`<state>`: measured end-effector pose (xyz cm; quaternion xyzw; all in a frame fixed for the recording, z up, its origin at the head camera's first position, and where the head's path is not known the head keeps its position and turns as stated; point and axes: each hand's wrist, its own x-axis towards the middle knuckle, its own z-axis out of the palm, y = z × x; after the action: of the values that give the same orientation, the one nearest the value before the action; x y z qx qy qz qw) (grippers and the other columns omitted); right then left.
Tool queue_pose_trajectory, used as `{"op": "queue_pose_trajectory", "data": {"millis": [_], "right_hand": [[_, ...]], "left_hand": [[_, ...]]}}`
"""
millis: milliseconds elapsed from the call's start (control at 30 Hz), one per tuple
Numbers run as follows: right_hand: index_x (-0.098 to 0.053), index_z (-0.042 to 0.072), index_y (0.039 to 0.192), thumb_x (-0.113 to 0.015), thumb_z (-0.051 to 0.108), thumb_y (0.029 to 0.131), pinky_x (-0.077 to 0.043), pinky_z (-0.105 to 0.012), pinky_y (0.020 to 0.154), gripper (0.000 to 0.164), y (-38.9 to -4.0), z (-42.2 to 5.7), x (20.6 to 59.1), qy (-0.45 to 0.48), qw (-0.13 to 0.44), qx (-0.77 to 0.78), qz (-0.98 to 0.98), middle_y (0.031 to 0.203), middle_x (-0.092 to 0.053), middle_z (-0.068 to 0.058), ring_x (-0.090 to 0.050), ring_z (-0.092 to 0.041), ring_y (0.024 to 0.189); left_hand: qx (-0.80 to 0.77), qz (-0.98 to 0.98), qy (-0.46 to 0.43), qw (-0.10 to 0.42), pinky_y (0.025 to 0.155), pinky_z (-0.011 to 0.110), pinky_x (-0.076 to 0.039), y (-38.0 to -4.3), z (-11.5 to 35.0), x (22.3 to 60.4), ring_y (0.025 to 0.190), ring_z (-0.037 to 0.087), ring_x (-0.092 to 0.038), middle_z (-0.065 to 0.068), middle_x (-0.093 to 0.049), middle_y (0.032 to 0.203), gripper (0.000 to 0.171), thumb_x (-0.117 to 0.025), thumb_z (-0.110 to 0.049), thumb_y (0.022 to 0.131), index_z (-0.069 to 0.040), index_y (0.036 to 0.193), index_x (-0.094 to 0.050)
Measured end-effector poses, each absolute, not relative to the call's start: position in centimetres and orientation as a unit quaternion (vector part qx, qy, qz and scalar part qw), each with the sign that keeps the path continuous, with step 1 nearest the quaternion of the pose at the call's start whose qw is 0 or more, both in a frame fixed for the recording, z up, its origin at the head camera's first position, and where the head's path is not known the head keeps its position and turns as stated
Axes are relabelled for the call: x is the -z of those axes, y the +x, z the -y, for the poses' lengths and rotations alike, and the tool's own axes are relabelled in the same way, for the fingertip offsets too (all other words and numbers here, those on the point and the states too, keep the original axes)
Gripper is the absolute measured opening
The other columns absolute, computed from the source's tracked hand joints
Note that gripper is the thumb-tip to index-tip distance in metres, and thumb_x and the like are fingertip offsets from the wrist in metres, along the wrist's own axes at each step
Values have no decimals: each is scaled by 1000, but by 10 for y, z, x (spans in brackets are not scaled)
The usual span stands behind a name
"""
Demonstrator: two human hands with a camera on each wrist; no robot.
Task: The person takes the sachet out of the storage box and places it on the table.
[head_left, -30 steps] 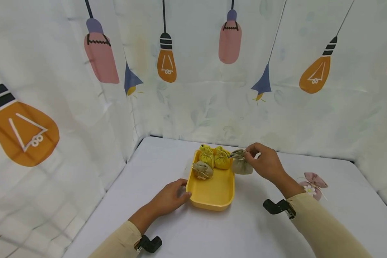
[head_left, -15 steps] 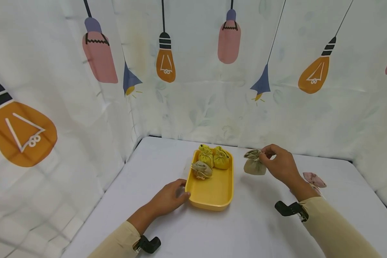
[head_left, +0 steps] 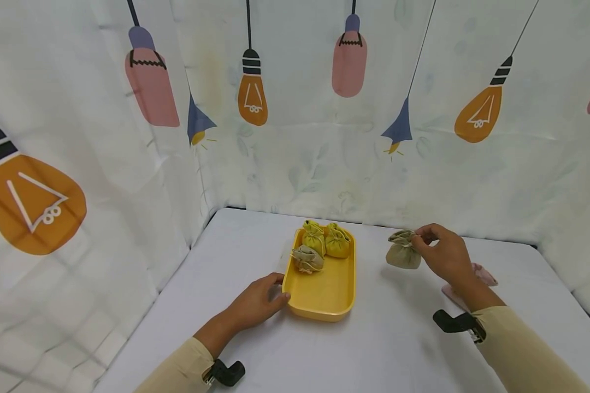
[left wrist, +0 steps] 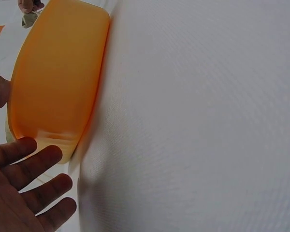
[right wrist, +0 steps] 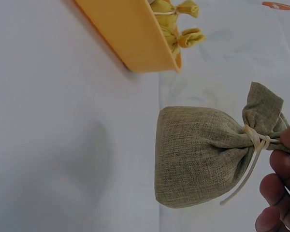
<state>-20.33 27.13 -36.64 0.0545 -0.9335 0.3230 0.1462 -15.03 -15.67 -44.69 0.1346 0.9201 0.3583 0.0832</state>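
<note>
In the head view my right hand [head_left: 444, 255] pinches the gathered neck of a grey-green drawstring pouch [head_left: 404, 251], which hangs right of the yellow tray [head_left: 322, 292], above the table. Up close in the right wrist view, the pouch [right wrist: 198, 157] is woven cloth tied with a cream cord. My left hand [head_left: 257, 300] touches the tray's left side. Its fingers look extended in the left wrist view, thumb and index finger against the tray [left wrist: 60, 72]. Two yellow pouches [head_left: 313, 238] and a beige-grey pouch [head_left: 307, 258] fill the tray's far end.
A pink pouch [head_left: 485, 274] lies on the white table [head_left: 373, 349] at right, partly hidden by the right wrist. Behind the table's far edge hangs a white curtain [head_left: 300, 164] printed with lamps.
My right hand has carried the grey-green pouch rightward, away from the tray's right edge. The right forearm now covers part of the pink pouch. My left hand stays at the tray.
</note>
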Motion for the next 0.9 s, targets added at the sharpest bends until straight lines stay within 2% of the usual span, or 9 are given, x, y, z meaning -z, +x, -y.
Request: {"op": "queue_pose_trajectory", "data": {"millis": [200, 567, 900], "right_hand": [[-67, 6, 114, -59, 33, 103, -47, -36, 67, 30, -201, -281, 368, 37, 141, -326, 934, 106, -68, -14, -60, -30, 96], [-67, 4, 115, -59, 32, 104, -46, -44, 74, 31, -197, -296, 367, 22, 141, -313, 939, 106, -68, -16, -60, -34, 98], [-67, 3, 115, -59, 31, 104, -45, -38, 68, 31, -195, -309, 372, 14, 144, -310, 940, 103, -69, -15, -60, -31, 93]], "left_hand": [[-358, -920, 133, 84, 112, 57, -39, -150, 156, 446, 137, 29, -49, 1, -59, 140, 51, -64, -43, 100, -15, 142, -54], [-365, -916, 143, 80, 112, 57, -39, -151, 157, 447, 136, 28, -50, 2, -60, 139, 50, -64, -41, 101, -13, 142, -54], [-363, -918, 137, 84, 112, 57, -39, -151, 157, 447, 137, 28, -49, 2, -59, 141, 52, -64, -42, 101, -14, 142, -53]]}}
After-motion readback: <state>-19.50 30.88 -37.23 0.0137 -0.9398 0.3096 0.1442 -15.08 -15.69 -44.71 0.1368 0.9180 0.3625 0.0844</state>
